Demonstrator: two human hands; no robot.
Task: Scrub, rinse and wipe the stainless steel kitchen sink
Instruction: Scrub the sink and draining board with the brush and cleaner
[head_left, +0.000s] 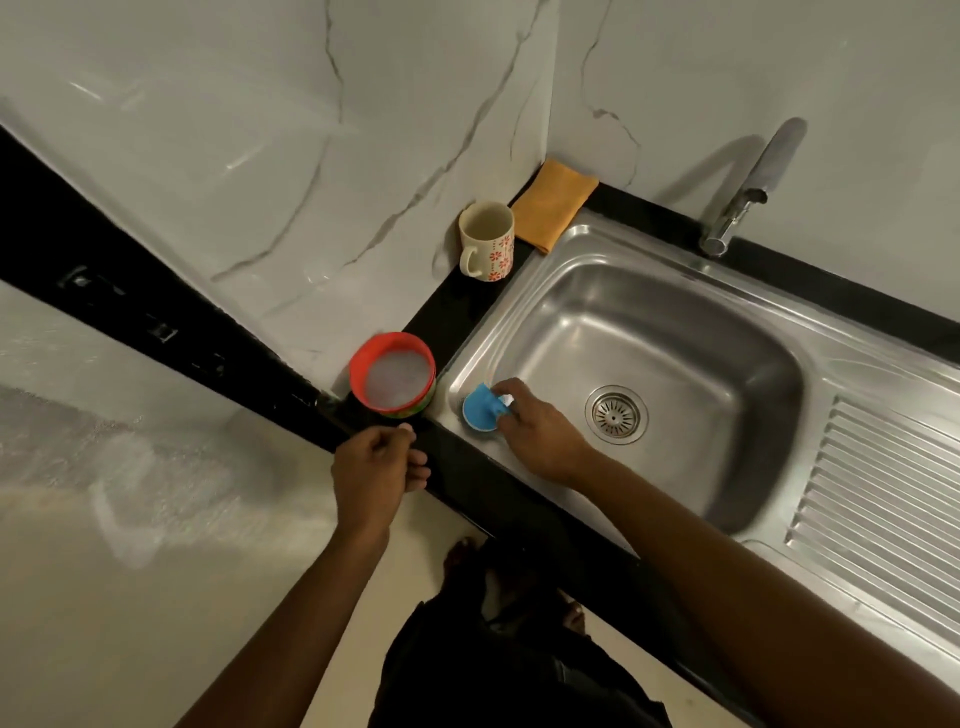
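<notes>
Right grip (537, 426) pinching blue scrubber (482, 410) on sink (675, 332) wall; no readable writing.

Brushed, shiny steel sink (524, 306); glossy black stone counter (457, 306); matt orange cloth (553, 210); glazed ceramic mug (488, 241).

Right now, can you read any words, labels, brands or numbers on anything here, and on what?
None can be read.
Mug: red flower pattern only, no lettering.
Red tub: the coloured band low on its side is too blurred to read.
</notes>
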